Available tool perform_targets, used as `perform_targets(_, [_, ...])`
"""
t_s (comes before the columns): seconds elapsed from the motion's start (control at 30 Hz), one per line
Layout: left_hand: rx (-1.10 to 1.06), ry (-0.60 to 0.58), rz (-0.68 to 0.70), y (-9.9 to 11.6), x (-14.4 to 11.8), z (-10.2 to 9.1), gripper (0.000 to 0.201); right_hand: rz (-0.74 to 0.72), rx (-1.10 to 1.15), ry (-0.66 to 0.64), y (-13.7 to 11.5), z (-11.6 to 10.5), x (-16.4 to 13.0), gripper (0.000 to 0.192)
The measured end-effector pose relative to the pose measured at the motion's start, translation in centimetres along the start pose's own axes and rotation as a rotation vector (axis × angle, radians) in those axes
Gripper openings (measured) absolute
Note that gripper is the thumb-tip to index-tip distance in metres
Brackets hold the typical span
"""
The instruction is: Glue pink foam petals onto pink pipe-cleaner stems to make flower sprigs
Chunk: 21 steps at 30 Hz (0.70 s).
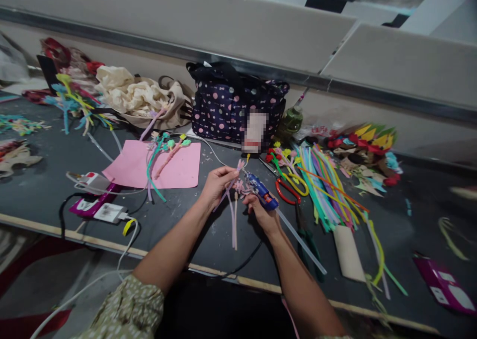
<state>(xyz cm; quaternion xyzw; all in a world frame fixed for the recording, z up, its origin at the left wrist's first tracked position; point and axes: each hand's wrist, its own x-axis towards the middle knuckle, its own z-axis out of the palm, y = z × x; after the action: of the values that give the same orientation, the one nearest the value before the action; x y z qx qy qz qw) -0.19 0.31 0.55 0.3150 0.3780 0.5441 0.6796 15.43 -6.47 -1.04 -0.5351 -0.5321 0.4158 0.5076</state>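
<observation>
While left hand (216,184) pinches a light-purple fuzzy stem (225,195) at frame centre, right hand (263,213) grips a blue glue gun (264,194) just beside it, glue stick (302,242) poking toward lower right; pink sheet (179,174) left of centre, multicoloured bundle (321,182) right of centre

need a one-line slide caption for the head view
Left hand pinches lilac craft stems while the right hand holds a blue glue gun over a dark table.
</observation>
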Motion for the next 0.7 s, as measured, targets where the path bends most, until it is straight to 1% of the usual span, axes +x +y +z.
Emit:
perform_targets(0.37, [0.027,0.007,0.012,-0.03,-0.08,0.15,0.031,0.051,0.012,0.029,-0.31,0.21,0.01,0.044])
perform_targets(0.7, [0.038,0.010,0.011,0.23,-0.16,0.31,0.031,0.051,0.018,0.038,0.02,0.26,0.02,0.042])
